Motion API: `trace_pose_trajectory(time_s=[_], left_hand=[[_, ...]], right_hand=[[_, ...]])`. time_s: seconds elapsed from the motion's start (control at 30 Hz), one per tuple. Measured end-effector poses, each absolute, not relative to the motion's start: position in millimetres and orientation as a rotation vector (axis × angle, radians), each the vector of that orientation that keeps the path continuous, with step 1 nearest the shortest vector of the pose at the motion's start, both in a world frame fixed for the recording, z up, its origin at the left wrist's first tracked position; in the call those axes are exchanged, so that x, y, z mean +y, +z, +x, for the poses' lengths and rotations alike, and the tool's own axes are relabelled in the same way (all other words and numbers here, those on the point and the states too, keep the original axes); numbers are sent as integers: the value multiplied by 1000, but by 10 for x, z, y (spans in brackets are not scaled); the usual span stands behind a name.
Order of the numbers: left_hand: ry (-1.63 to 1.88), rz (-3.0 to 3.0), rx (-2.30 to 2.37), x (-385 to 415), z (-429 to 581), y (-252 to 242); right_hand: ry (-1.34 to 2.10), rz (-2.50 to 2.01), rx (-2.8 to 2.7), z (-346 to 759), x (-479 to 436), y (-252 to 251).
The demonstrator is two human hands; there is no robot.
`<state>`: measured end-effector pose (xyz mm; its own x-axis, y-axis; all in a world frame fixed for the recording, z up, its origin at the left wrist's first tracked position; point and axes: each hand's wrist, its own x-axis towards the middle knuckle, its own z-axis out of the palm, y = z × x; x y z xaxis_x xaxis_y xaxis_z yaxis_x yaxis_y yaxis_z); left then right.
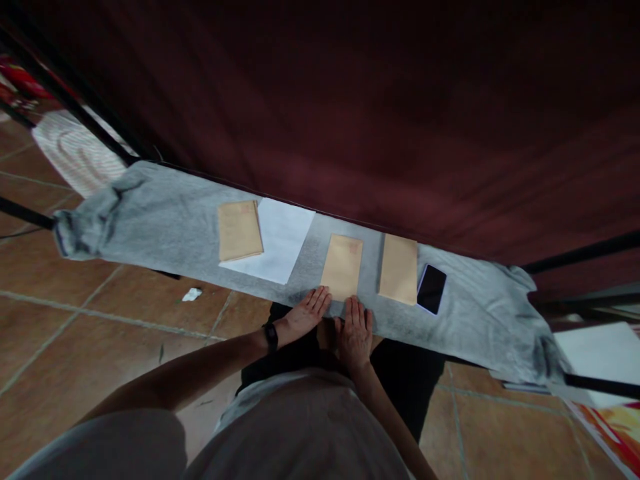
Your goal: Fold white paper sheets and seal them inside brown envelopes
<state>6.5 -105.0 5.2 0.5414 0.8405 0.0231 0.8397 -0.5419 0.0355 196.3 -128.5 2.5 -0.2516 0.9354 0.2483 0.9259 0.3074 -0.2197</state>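
Note:
A tan paper envelope (343,263) lies flat in front of me on a narrow bench covered with grey cloth (170,220). My left hand (306,312) rests at its lower left corner, fingers stretched out. At its lower right edge is my right hand (356,330), fingers extended and lying flat. Neither hand grips anything. To the right lies a stack of tan envelopes (399,270), with a dark-screened phone (431,289) beside it. On the left, another pile of tan envelopes (240,231) partly overlaps a white sheet of paper (283,240).
A dark red curtain-like surface (350,120) rises behind the bench. Black bars (25,213) stand at both ends. Crumpled white paper (192,294) lies on the tiled floor (135,347). White sheets (603,357) are at the far right, striped cloth (80,150) at the far left.

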Motion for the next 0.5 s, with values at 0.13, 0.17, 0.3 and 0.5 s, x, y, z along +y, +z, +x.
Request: trace_pose_trajectory(time_s=[0.13,0.17,0.3,0.5], left_hand=[[148,2662,1489,-1073,44,93],[188,2614,1510,-1084,50,117],[417,2309,1602,-1081,118,194],[859,1741,1665,-904,258,200]], right_hand=[[33,-1693,-2219,1942,-1289,33],[34,-1698,-2211,1933,-1289,40],[53,-1726,-2197,1907,-1276,71],[81,-1740,-2214,1913,-1254,89]])
